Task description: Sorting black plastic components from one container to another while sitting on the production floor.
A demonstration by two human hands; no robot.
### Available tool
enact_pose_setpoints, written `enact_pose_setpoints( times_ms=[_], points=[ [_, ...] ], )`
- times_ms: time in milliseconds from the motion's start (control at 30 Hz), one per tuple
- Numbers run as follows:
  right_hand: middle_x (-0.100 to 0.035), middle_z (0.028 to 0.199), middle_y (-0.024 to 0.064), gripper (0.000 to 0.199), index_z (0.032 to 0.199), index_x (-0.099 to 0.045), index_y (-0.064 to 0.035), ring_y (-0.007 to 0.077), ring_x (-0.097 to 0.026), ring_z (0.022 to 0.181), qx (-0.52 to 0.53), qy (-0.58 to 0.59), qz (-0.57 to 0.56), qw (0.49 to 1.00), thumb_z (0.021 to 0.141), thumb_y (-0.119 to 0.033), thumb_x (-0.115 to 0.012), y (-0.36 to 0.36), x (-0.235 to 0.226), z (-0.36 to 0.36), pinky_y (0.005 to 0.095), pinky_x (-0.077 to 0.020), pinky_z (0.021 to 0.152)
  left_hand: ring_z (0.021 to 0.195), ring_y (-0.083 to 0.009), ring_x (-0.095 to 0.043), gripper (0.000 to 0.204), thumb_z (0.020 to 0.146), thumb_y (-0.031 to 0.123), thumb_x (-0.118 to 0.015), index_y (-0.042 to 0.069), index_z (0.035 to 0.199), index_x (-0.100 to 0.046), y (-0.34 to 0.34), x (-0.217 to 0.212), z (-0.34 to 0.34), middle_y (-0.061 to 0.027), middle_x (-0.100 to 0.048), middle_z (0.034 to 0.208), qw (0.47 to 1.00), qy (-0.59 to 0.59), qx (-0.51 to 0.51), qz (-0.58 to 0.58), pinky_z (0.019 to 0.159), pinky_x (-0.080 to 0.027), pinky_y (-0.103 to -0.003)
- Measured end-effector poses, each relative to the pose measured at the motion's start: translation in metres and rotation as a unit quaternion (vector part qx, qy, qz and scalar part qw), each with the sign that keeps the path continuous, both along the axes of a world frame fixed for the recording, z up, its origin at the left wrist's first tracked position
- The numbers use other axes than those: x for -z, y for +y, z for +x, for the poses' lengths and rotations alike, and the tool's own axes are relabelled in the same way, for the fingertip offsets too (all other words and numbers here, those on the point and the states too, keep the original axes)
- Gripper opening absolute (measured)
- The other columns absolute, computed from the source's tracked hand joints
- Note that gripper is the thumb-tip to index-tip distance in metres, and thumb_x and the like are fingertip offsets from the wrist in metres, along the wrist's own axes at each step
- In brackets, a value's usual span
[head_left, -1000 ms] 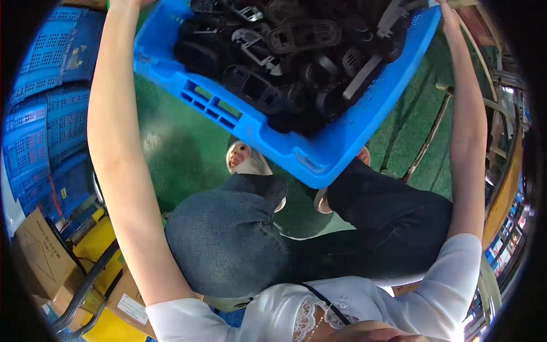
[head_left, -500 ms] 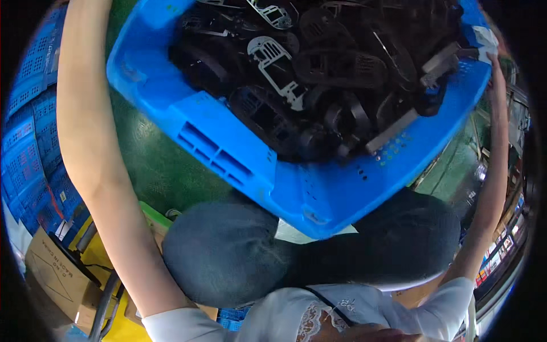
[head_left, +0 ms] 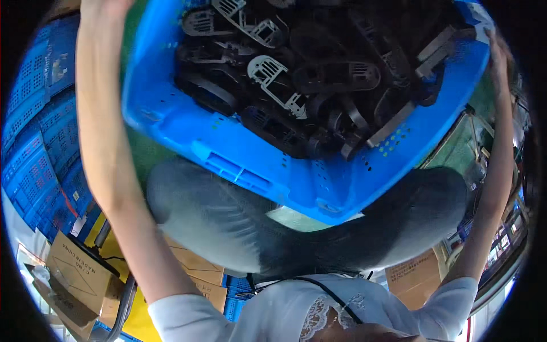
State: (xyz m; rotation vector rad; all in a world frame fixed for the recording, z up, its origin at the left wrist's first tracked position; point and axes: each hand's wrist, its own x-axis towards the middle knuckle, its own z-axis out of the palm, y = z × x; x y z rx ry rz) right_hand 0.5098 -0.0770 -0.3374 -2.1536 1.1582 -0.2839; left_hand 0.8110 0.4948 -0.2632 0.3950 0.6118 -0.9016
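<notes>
I hold a large blue plastic crate (head_left: pixel 256 165) up close over my lap, tilted toward me. It is filled with several black plastic frame parts (head_left: pixel 319 85), a few showing white-grey faces. My left hand (head_left: pixel 102 7) is at the crate's far left side near the top edge of the picture; only its heel shows. My right hand (head_left: pixel 498 54) presses flat on the crate's right end. My knees in dark trousers (head_left: pixel 228 228) are just under the crate.
Stacks of blue crates (head_left: pixel 34 142) stand at the left. Cardboard boxes (head_left: pixel 74 273) lie at the lower left and another at the lower right (head_left: pixel 416 268). Green floor (head_left: pixel 456 148) and a metal frame show at the right.
The crate has come nearer and lower toward my lap, filling more of the view. Both arms stay on its ends.
</notes>
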Motion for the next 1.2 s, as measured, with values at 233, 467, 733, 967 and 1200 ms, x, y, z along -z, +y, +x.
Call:
enact_pose_setpoints(
  times_ms=[233, 467, 733, 967, 1200],
  points=[
    [-0.060, 0.090, 0.0247, 0.055, 0.098, -0.060, -0.0011, 0.0343, -0.059, 0.094, -0.100, 0.219, -0.247, 0.939, 0.086, -0.052, -0.045, 0.001, -0.027, -0.033, 0.0410, -0.0423, 0.086, 0.123, -0.0355, -0.041, 0.049, 0.090, 0.027, -0.026, 0.000, 0.130, -0.035, 0.000, -0.043, -0.083, -0.0275, -0.031, 0.137, 0.905, -0.301, -0.034, 0.298, 0.106, -0.018, -0.050],
    [-0.063, 0.090, 0.0151, 0.022, 0.098, -0.062, -0.0039, 0.0288, -0.062, 0.084, -0.341, -0.062, -0.167, 0.923, 0.084, -0.020, -0.057, 0.272, -0.097, 0.012, 0.0353, -0.0471, 0.074, 0.085, -0.0223, -0.060, 0.033, 0.077, 0.016, -0.053, -0.002, 0.105, -0.050, 0.022, -0.031, -0.149, -0.0130, -0.060, 0.098, 0.906, -0.264, -0.152, 0.295, 0.082, -0.044, -0.038],
    [-0.053, 0.112, 0.0115, 0.071, 0.120, -0.049, -0.0062, 0.0340, -0.045, 0.106, -0.442, 0.085, -0.155, 0.880, 0.063, -0.040, -0.074, 0.388, -0.033, 0.019, 0.0442, -0.0407, 0.088, 0.083, -0.0181, -0.054, 0.033, 0.077, 0.008, -0.056, -0.003, 0.106, -0.045, -0.015, -0.001, -0.136, -0.0087, -0.056, 0.090, 0.739, -0.496, -0.085, 0.447, 0.071, -0.045, -0.029],
    [-0.046, 0.126, 0.0150, 0.077, 0.124, -0.047, -0.0066, 0.0376, -0.039, 0.116, -0.425, 0.094, -0.165, 0.885, 0.062, -0.043, -0.075, 0.384, -0.010, 0.019, 0.0472, -0.0353, 0.095, 0.067, -0.0320, -0.063, 0.060, 0.081, 0.015, -0.057, -0.003, 0.128, -0.025, -0.026, -0.013, -0.142, -0.0180, -0.061, 0.072, 0.631, -0.557, 0.027, 0.539, 0.061, -0.047, -0.040],
    [-0.046, 0.125, 0.0179, 0.073, 0.123, -0.048, -0.0051, 0.0375, -0.042, 0.115, -0.452, 0.005, -0.167, 0.876, 0.065, -0.040, -0.075, 0.382, -0.016, 0.021, 0.0444, -0.0324, 0.098, 0.069, -0.0317, -0.064, 0.039, 0.080, 0.021, -0.062, -0.005, 0.106, -0.050, -0.038, -0.006, -0.138, -0.0220, -0.063, 0.077, 0.647, -0.552, 0.089, 0.518, 0.063, -0.048, -0.038]
  ],
)
